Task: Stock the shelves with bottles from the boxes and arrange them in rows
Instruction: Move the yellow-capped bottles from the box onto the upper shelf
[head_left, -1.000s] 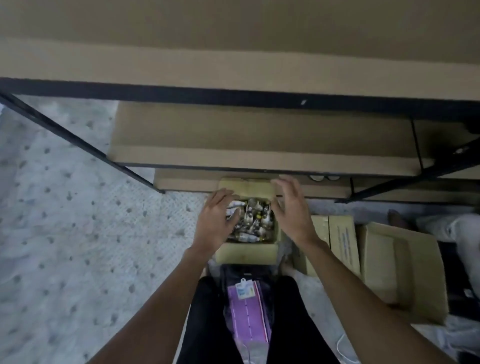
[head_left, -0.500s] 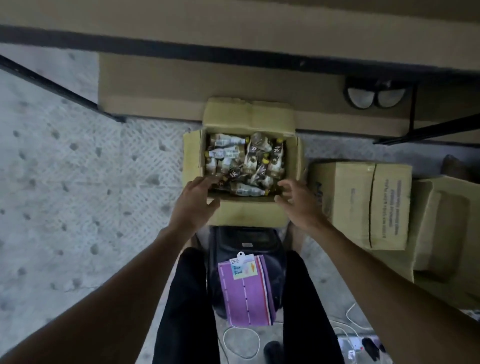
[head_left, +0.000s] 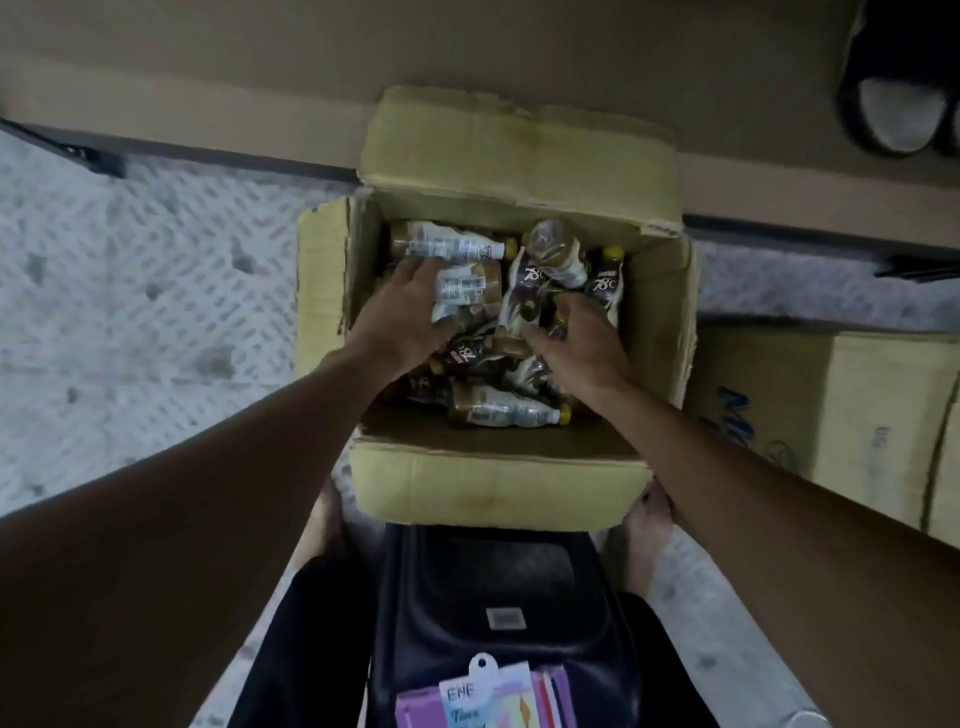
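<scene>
An open cardboard box stands on the floor against the lowest shelf board. Several small bottles with brown-and-white labels and yellow caps lie jumbled inside it. My left hand reaches in from the left; its fingers and thumb curl round a white-labelled bottle. My right hand reaches in from the right, with its fingers curled down onto a dark-labelled bottle in the middle of the pile. Bottles under both hands are partly hidden.
A closed cardboard box sits right of the open one. A pair of sandals lies on the shelf board at top right. A dark stool and a purple booklet are between my legs. Textured white floor spreads to the left.
The view has dropped closer to the box. Both hands moved from the box's near rim into the pile and closed on bottles.
</scene>
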